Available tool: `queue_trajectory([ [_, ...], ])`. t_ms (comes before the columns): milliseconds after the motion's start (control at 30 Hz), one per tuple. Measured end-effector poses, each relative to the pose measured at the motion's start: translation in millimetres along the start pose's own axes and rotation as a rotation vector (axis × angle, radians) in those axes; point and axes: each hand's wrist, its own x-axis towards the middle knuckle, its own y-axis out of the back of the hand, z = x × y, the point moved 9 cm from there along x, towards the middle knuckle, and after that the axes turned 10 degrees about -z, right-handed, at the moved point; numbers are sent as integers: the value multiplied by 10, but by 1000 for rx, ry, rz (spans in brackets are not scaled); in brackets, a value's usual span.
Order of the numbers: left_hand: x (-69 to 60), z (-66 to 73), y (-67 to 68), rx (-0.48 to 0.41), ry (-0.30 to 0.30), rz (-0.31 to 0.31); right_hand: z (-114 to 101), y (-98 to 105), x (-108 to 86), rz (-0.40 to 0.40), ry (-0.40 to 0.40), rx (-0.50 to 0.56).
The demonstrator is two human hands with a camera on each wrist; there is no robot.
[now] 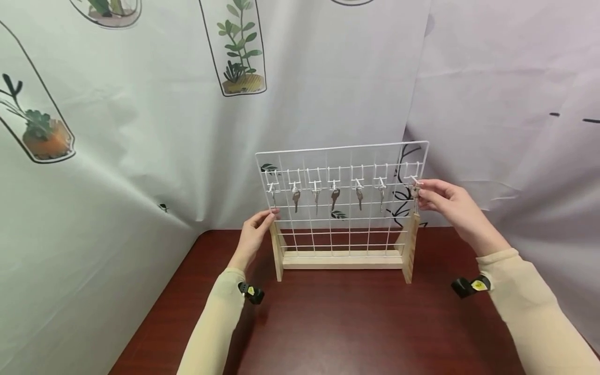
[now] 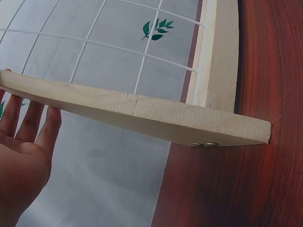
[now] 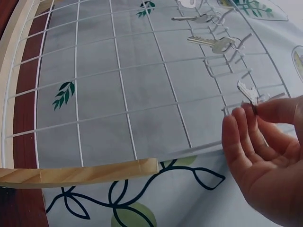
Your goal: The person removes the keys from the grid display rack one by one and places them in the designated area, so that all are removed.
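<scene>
A white wire grid rack (image 1: 344, 220) on a wooden stand (image 1: 344, 260) faces me. At its left end my left hand (image 1: 252, 235) grips the top of the wooden side post (image 1: 277, 250); in the left wrist view its fingertips meet the post's edge, the thumb hidden. My right hand (image 1: 452, 208) pinches a key (image 3: 247, 91) between thumb and fingers at the rightmost white hook (image 1: 414, 178). Whether the key's ring sits on that hook, I cannot tell. Several silver keys, such as one key (image 1: 335, 198), hang from the other hooks along the same row.
The stand rests on a dark red wooden table (image 1: 347, 323). Behind it and to the sides hangs pale cloth (image 1: 154, 114) printed with plants. A black wrist camera (image 1: 251, 292) sits on the left sleeve, another camera (image 1: 470, 286) on the right.
</scene>
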Motion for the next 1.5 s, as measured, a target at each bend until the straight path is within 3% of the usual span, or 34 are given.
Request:
queue_trajectory([
  [267,-7,-5,11,2,2,18,-10,-63,-1,-48,11,11],
  [600,9,0,-9,-19,-4,10,1,31,-35,19,-8,44],
  [900,-3,11,-2,-10,-1,29,-54,92,-77,63,11,230],
  [1300,-8,-17,-18,-14,-6,21,-127,149,-180,99,9,221],
  [1500,-9,-16,-7,-2,9,28,-183,212,-293,127,-4,106],
])
